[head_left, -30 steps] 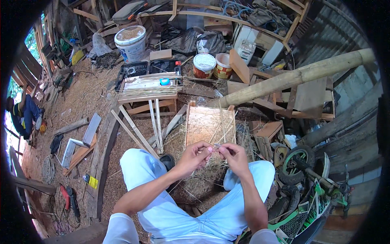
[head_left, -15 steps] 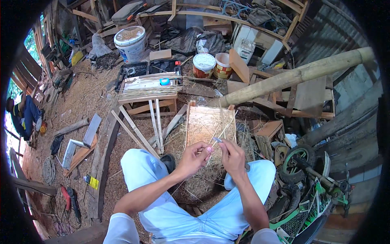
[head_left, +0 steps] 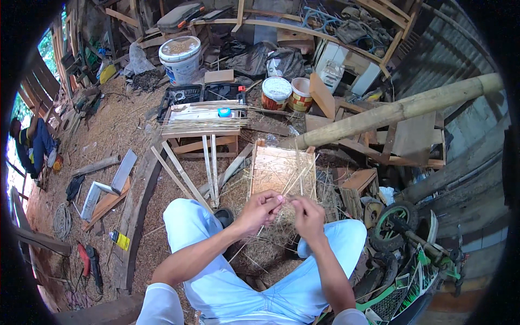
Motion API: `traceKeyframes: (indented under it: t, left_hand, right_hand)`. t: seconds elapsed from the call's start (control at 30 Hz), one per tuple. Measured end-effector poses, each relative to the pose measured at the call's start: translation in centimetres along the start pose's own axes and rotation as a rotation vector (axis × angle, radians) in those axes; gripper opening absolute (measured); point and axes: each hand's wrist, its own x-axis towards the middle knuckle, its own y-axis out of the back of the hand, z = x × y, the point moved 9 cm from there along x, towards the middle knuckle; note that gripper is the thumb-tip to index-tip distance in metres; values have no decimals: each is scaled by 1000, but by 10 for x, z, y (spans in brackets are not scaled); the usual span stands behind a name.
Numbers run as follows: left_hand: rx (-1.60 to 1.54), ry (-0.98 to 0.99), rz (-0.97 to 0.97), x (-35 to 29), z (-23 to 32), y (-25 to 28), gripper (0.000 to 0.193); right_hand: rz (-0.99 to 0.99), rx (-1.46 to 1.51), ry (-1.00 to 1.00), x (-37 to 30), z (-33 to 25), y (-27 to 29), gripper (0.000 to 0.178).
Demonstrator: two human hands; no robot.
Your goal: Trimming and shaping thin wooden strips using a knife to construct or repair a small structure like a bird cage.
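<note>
Closed around a thin bamboo strip [head_left: 294, 181], my left hand [head_left: 261, 210] is in front of me above my lap. The strip runs slantwise, its far end up over a wooden board and its near end down toward my left knee. My right hand [head_left: 309, 218] is a little to the right, fingers wrapped round a small knife [head_left: 290, 198]. Only a bit of its blade shows, close to the strip at my left fingertips; the handle is hidden in the fist. Loose shavings [head_left: 271, 246] lie below my hands, between my legs.
Beyond my hands leans the wooden board [head_left: 276, 162]. A low bench [head_left: 200, 131] carries thin strips and a blue tape measure [head_left: 223, 112]. A thick bamboo pole [head_left: 401, 111] slants at right, above a small green bike [head_left: 401, 287]. At far left a person [head_left: 35, 143] sits.
The knife blade has turned and now sits lower against the strip, with my right hand rolled slightly inward. My left hand stays almost in place. The whole view has shifted slightly.
</note>
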Motion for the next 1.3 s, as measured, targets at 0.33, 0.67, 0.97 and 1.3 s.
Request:
traceKeyframes:
  t: [0.33, 0.67, 0.97, 1.3]
  left_hand:
    - [-33, 40, -95, 0, 3, -12, 18]
    - [-29, 10, -124, -6, 1, -15, 20]
    - [-8, 27, -133, -12, 2, -17, 21]
    - [143, -75, -14, -2, 9, -4, 19]
  right_hand:
    - [14, -159, 176, 10, 1, 1, 8]
    - [-68, -173, 68, 9, 9, 4, 7]
    - [-28, -131, 57, 8, 9, 11, 10]
    - [77, 834, -891, -17, 143, 31, 23]
